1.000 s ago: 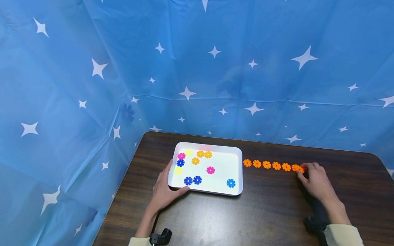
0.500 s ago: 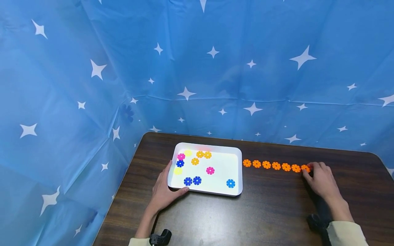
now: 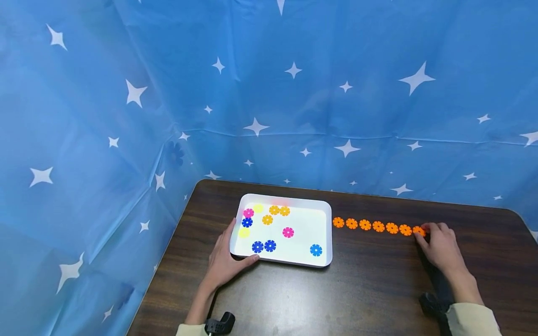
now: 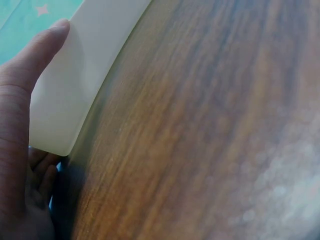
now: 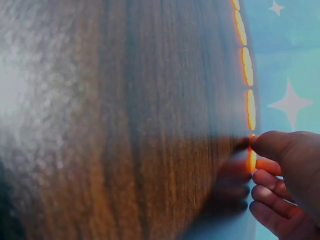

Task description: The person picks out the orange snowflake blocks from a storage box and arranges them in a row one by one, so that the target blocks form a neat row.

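Observation:
At the left end of a white tray [image 3: 325,235], my left hand [image 3: 226,256] holds the near corner. Its thumb [image 4: 47,45] lies on the tray's outer wall in the left wrist view, with the other fingers partly hidden round the side. On the right, my right hand [image 3: 441,247] pinches an orange notched plastic disc [image 3: 419,231] between thumb and forefinger. That disc lies flat on the table at the right end of a row of orange notched discs [image 3: 378,226]. The row runs rightward from the tray's right wall.
Inside the tray lie several loose notched discs: pink [image 3: 287,232], dark blue [image 3: 270,246], light blue [image 3: 316,250], yellow [image 3: 244,232] and orange-yellow [image 3: 267,220]. The dark wooden table [image 3: 294,298] ends at a blue star-patterned curtain [image 3: 311,107] behind.
My right hand has moved slightly right with the end orange disc, which overlapped its neighbour and now lies beside it in line. The left hand and the tray have stayed put.

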Demonstrator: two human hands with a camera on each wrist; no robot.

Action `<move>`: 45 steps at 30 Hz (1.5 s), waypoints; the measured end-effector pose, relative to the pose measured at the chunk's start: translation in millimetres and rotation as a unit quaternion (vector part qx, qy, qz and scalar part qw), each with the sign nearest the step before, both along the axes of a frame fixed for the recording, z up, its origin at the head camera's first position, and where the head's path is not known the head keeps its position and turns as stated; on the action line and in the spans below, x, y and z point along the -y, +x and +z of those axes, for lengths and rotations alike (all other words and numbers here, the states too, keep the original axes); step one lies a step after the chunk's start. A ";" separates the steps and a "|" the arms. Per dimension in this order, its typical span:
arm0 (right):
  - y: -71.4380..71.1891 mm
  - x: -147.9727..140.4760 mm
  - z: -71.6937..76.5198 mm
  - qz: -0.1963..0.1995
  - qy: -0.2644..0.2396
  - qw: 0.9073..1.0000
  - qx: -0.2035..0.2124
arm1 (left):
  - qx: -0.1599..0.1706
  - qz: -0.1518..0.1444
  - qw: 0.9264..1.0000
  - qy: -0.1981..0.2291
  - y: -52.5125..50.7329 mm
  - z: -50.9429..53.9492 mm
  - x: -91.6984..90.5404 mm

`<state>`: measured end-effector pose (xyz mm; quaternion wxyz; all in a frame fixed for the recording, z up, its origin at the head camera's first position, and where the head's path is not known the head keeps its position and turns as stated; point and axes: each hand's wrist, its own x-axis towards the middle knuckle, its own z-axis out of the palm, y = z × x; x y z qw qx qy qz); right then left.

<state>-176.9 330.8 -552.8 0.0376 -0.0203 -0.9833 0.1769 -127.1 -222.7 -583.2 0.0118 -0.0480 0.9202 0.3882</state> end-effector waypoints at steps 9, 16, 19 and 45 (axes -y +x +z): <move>8.2 0.1 0.9 -0.005 -0.017 1.000 -0.011 | -0.006 -0.004 1.000 0.006 -0.6 -1.4 -1.1; 7.5 4.3 5.4 -0.006 -0.020 1.000 -0.018 | -0.005 -0.001 1.000 0.008 0.2 -2.3 0.3; 6.7 7.1 8.4 -0.006 -0.023 1.000 -0.014 | -0.003 -0.001 1.000 0.010 0.1 -2.2 0.7; -3.1 60.6 25.7 0.050 -0.027 0.997 -0.055 | 0.002 0.003 1.000 0.009 -1.3 -1.8 0.3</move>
